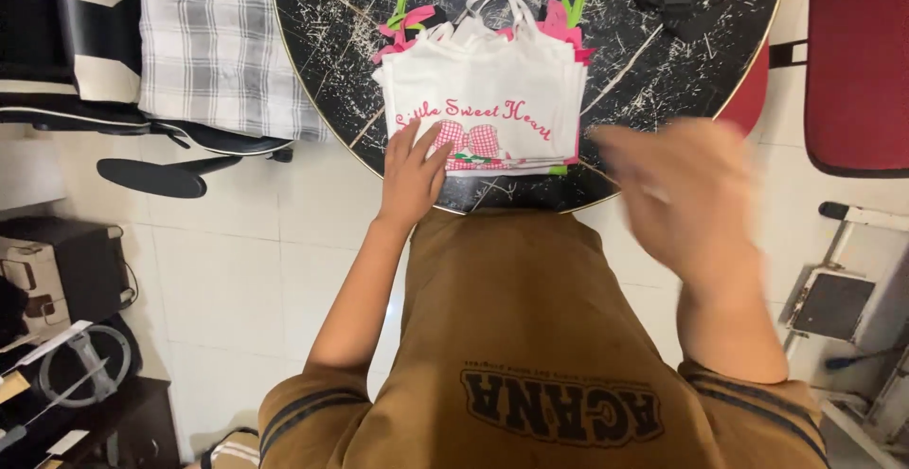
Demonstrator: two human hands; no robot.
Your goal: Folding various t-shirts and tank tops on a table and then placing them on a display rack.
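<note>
1. Left hand (413,177), fingers spread flat, presses the near-left corner of the shirts (483,100).
2. Right hand (684,194) is blurred, seemingly open and empty, above the table's near edge.
3. The shirts are soft white cotton, stacked at the near edge of the round black marbled table (653,62).

I see a mustard-brown short-sleeved shirt (511,336) filling the lower frame. Dark stripes band each sleeve hem at seven and five o'clock. Dark block lettering crosses the chest at six o'clock. Both forearms are bare, no watch or rings visible.
</note>
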